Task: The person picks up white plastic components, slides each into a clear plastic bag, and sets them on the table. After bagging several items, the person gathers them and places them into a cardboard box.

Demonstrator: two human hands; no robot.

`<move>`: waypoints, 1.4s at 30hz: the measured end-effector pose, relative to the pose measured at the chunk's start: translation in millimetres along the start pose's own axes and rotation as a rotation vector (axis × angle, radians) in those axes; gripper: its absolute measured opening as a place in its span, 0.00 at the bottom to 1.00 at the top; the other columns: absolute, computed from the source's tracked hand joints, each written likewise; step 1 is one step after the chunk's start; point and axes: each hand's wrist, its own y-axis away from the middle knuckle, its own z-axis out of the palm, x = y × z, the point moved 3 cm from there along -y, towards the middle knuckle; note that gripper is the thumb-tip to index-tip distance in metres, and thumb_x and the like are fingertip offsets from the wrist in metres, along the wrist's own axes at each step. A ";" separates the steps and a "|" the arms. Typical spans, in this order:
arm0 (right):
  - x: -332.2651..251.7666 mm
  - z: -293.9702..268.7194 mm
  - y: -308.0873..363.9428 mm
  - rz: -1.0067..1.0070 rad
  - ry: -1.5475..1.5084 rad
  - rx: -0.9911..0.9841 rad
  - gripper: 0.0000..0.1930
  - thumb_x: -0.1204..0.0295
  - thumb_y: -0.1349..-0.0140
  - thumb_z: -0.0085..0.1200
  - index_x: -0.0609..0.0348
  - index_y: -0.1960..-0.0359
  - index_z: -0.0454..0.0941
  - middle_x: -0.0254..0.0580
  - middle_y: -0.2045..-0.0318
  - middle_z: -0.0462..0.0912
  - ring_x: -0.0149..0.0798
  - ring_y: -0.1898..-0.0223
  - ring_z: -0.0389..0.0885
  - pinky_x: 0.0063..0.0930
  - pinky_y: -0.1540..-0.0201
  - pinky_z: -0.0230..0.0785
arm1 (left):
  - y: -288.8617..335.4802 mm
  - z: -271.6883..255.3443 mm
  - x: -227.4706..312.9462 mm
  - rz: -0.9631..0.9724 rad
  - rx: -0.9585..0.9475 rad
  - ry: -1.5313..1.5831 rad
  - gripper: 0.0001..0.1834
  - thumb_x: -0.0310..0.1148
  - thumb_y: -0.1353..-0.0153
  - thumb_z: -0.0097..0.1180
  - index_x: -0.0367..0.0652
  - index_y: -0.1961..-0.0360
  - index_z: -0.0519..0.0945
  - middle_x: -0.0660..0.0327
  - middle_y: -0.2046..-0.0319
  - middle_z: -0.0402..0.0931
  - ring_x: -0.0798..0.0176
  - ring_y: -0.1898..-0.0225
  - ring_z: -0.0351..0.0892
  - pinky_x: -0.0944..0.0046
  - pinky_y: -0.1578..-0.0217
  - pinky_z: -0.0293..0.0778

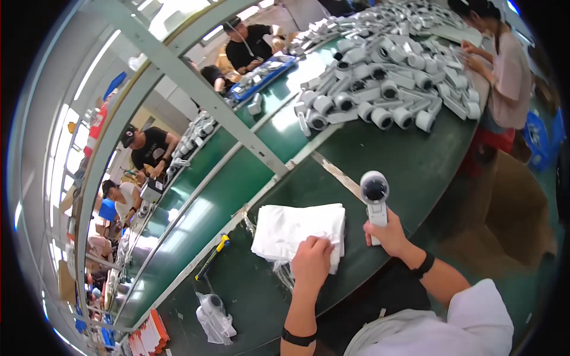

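My right hand (386, 236) is wrapped round the narrow lower arm of a white security camera (375, 188). The camera stands upright in my grip, its round head with the dark lens on top. To the left, a stack of thin white plastic bags (297, 225) lies on the green table. My left hand (313, 258) rests on the stack's near right part, its fingers curled and pressed together on the top bag. What lies under those fingertips is hidden. Clear plastic (283, 273) pokes out beneath the stack's near edge.
A large heap of white cameras (386, 83) covers the far table. A yellow-and-black cutter (212, 256), a bagged camera (214, 318) and orange-and-white boxes (148, 335) lie left. A metal post (219, 110) slants over the conveyor (208, 204). Several people work farther off; one (504, 71) stands far right.
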 end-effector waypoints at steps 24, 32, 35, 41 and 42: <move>6.0 19.5 -9.7 0.056 -0.073 -0.031 0.17 0.80 0.43 0.57 0.62 0.53 0.67 0.39 0.71 0.76 0.34 0.78 0.78 0.30 0.74 0.74 | 9.8 -7.5 -36.4 -0.311 0.044 0.370 0.08 0.25 0.41 0.58 0.35 0.60 0.82 0.55 0.72 0.80 0.66 0.74 0.77 0.66 0.69 0.73; 4.5 18.6 -7.8 0.046 -0.065 -0.065 0.14 0.78 0.41 0.56 0.62 0.55 0.66 0.40 0.73 0.77 0.34 0.78 0.79 0.30 0.74 0.73 | 12.2 -12.1 -36.3 -0.348 0.176 0.494 0.09 0.21 0.40 0.54 0.37 0.61 0.83 0.55 0.68 0.80 0.65 0.73 0.77 0.68 0.70 0.73; 1.3 20.1 -3.5 0.088 -0.022 -0.103 0.13 0.76 0.39 0.55 0.62 0.54 0.67 0.40 0.74 0.78 0.33 0.78 0.79 0.29 0.74 0.73 | 12.4 -14.8 -36.8 -0.101 0.284 0.352 0.09 0.20 0.42 0.54 0.37 0.61 0.83 0.56 0.66 0.80 0.67 0.74 0.77 0.69 0.72 0.72; -19.3 32.4 24.0 0.139 -0.049 -0.281 0.18 0.70 0.40 0.61 0.62 0.52 0.69 0.38 0.70 0.79 0.29 0.74 0.79 0.23 0.72 0.70 | 13.1 -11.7 -17.9 -0.312 0.231 0.402 0.07 0.22 0.43 0.60 0.36 0.62 0.83 0.60 0.68 0.80 0.69 0.73 0.77 0.72 0.73 0.71; -19.7 38.2 25.6 0.139 -0.048 -0.281 0.18 0.70 0.40 0.61 0.62 0.52 0.69 0.38 0.70 0.79 0.29 0.74 0.79 0.23 0.72 0.70 | 15.5 -12.2 -14.3 -0.312 0.232 0.402 0.07 0.22 0.43 0.60 0.36 0.62 0.83 0.60 0.68 0.80 0.69 0.73 0.77 0.72 0.73 0.71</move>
